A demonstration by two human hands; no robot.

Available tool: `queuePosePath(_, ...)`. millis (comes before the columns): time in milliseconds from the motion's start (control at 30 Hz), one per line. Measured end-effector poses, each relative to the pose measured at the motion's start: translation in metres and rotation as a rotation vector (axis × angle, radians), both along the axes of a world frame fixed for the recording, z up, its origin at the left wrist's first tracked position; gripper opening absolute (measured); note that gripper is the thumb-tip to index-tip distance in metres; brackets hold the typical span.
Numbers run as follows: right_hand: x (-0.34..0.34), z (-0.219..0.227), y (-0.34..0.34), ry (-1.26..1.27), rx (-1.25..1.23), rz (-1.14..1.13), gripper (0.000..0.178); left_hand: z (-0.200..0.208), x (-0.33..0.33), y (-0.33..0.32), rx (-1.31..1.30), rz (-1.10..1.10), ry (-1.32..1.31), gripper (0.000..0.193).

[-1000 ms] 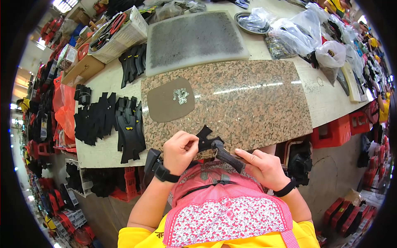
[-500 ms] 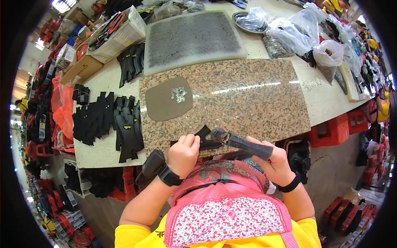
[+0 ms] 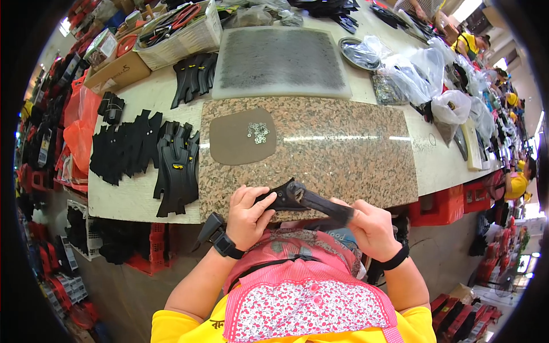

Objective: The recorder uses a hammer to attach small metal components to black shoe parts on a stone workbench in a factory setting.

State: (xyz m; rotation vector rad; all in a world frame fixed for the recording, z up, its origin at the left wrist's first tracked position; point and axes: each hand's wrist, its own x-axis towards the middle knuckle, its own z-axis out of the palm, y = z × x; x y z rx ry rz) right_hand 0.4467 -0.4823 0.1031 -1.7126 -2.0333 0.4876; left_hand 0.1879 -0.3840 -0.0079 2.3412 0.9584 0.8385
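My right hand [image 3: 370, 230] is wrapped round the dark, tape-bound handle of a hammer [image 3: 327, 206]. The hammer's head overlaps the right part of a curved black moulded piece [image 3: 280, 200] at the front edge of the speckled stone slab [image 3: 354, 160]; whether the two touch I cannot tell. My left hand [image 3: 246, 216] grips that piece by its left end, with fingers on top. Small silver ring-shaped washers [image 3: 260, 132] lie on a brown pad [image 3: 229, 143] behind my left hand.
Stacked black moulded pieces [image 3: 178, 166] and flat black fabric pieces [image 3: 128, 146] lie left. Behind the slab sits a smudged translucent board [image 3: 280, 63], beside a tool box [image 3: 183, 43]. Clear plastic bags [image 3: 420, 66] and a metal bowl [image 3: 357, 52] stand at the right. Other people are at the far right.
The hammer's head has come lower over the black piece, and its handle has shifted left with my right hand. My left fingers now reach further over the piece. The whole view has shifted slightly.
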Motion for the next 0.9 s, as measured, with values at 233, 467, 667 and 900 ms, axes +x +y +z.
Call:
queuePosePath(233, -0.013, -0.008, 0.008, 0.137, 0.109, 0.025, 0.059, -0.003, 0.002, 0.001, -0.046, 0.017, -0.102, 0.033)
queuePosePath(467, -0.020, -0.004, 0.019, -0.176, -0.012, 0.003, 0.070, -0.006, 0.000, 0.001, -0.063, 0.021, -0.112, 0.032)
queuePosePath(667, -0.024, -0.028, 0.016, -0.147, -0.040, -0.022, 0.077, -0.004, 0.002, 0.002, -0.063, 0.016, -0.109, 0.032)
queuePosePath(900, -0.019, -0.017, 0.012, 0.116, 0.226, -0.094, 0.065, -0.005, 0.001, -0.001, -0.044, 0.017, -0.089, 0.033)
